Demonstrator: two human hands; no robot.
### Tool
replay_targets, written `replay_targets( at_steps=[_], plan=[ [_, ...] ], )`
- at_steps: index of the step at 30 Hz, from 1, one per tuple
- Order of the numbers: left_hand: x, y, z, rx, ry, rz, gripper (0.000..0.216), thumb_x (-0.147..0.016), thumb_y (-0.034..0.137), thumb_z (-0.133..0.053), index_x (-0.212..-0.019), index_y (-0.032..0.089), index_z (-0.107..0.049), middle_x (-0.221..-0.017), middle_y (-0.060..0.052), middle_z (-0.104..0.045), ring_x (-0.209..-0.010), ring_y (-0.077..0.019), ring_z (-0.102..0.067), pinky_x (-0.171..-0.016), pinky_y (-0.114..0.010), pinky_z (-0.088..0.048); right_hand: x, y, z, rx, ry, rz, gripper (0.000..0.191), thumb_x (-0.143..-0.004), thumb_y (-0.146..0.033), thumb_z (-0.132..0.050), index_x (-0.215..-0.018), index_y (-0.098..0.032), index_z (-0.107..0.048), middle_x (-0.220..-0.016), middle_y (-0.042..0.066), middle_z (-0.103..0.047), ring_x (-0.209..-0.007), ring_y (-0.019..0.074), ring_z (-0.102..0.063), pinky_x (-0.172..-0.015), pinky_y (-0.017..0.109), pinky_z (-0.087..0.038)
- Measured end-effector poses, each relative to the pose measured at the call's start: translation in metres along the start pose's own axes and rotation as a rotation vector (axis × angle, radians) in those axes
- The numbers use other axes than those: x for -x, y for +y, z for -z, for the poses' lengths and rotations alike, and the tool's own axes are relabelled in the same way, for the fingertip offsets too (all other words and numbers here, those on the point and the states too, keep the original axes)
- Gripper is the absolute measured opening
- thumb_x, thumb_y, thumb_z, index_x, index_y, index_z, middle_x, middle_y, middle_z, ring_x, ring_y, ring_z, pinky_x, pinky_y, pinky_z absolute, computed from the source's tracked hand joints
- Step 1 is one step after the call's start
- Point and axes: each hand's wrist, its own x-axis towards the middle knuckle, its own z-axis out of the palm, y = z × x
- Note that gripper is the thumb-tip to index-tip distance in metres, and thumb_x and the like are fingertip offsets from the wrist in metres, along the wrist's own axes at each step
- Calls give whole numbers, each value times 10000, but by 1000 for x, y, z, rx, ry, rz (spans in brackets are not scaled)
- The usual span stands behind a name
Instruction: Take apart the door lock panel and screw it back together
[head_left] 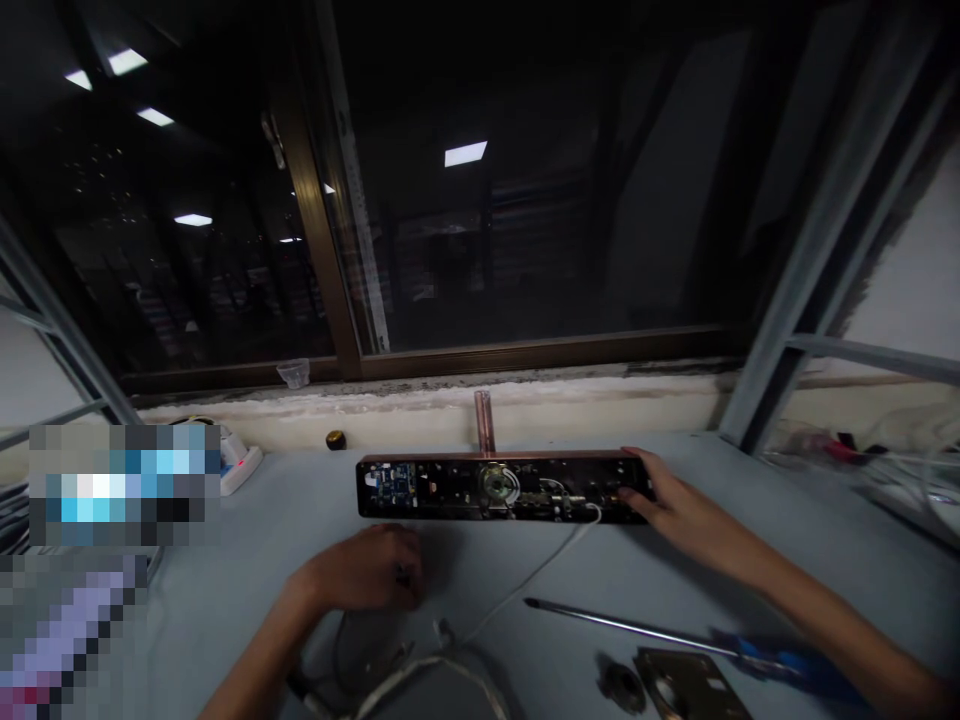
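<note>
A long dark lock body (pixel 495 487) lies open on the grey table (pixel 750 560), its circuit board and round mechanism showing, a copper spindle standing up from its far edge. My right hand (pixel 675 505) grips the right end of it, fingers curled round the casing. My left hand (pixel 371 570) rests closed on the table in front of the lock body's left half; whatever it holds is hidden. A white cable (pixel 536 570) runs from the lock body toward me.
A long screwdriver with a blue handle (pixel 675 635) lies at the front right, beside a brass plate (pixel 686 685) and a round part (pixel 621 685). A white power strip (pixel 240 465) and a clear cup (pixel 293 373) sit by the dark window. Metal frame posts rise on both sides.
</note>
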Motion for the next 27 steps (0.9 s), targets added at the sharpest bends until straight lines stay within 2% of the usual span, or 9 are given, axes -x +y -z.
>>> replay_targets(
  at_steps=[6,8,10,13,14,17,19,23,27],
  plan=[
    [4,-6,6,55,-20,15,150,-658,69,-563,-664,174,-670,-697,9,-632,-696,-126,-575,-659,-204,-418,-2,5,-3,-45,-22,-4,526,-761,-415,-372,-1231,-180,-339,-982,104,-649,-909,266,-617,-843,413,-442],
    [8,-11,12,104,51,9,112,-665,113,-571,-665,174,-665,-695,6,-626,-677,-126,-566,-648,-211,-420,-3,3,-1,-67,-56,-26,547,-760,-419,-378,-1247,-174,-333,-961,100,-659,-895,268,-621,-844,423,-444],
    [12,-20,20,184,325,55,75,-684,200,-582,-679,177,-654,-731,-6,-625,-705,-138,-559,-681,-233,-423,-3,-2,5,-81,-76,-27,579,-758,-440,-385,-1259,-154,-342,-1009,112,-655,-942,269,-610,-868,417,-439],
    [15,-43,27,472,937,232,231,-717,361,-566,-863,194,-632,-981,-41,-622,-956,-190,-528,-843,-289,-389,2,-9,20,-192,-157,-65,687,-749,-508,-416,-1325,-149,-315,-1240,120,-544,-1103,254,-532,-885,364,-454],
    [14,-52,27,534,991,258,327,-743,408,-525,-991,205,-591,-1110,-52,-584,-1063,-205,-482,-876,-305,-378,4,-11,24,-268,-192,-102,722,-749,-531,-423,-1357,-170,-281,-1313,103,-479,-1148,247,-496,-873,347,-469],
    [7,-71,15,684,918,269,518,-788,514,-399,-1168,173,-487,-1178,-113,-560,-1055,-246,-513,-805,-359,-440,8,-11,32,-492,-265,-206,735,-770,-552,-424,-1399,-235,-212,-1401,61,-360,-1193,235,-450,-857,328,-488],
    [3,-76,5,760,832,225,548,-794,533,-385,-1172,150,-492,-1123,-124,-600,-965,-237,-573,-789,-359,-456,8,-9,30,-537,-277,-197,681,-793,-516,-422,-1389,-238,-246,-1375,63,-401,-1173,230,-473,-866,334,-485],
    [4,-80,-7,801,765,155,559,-786,534,-428,-1193,154,-480,-1110,-112,-614,-900,-208,-607,-806,-344,-456,5,-3,21,-506,-247,-137,597,-822,-460,-392,-1366,-230,-301,-1317,63,-479,-1140,207,-507,-836,320,-505],
    [8,-88,-4,712,761,188,509,-826,480,-382,-1213,160,-461,-1111,-106,-614,-899,-195,-612,-783,-328,-468,-1,5,24,-371,-160,-91,532,-814,-469,-398,-1284,-222,-439,-1249,76,-546,-1089,226,-548,-791,324,-525]
  ],
)
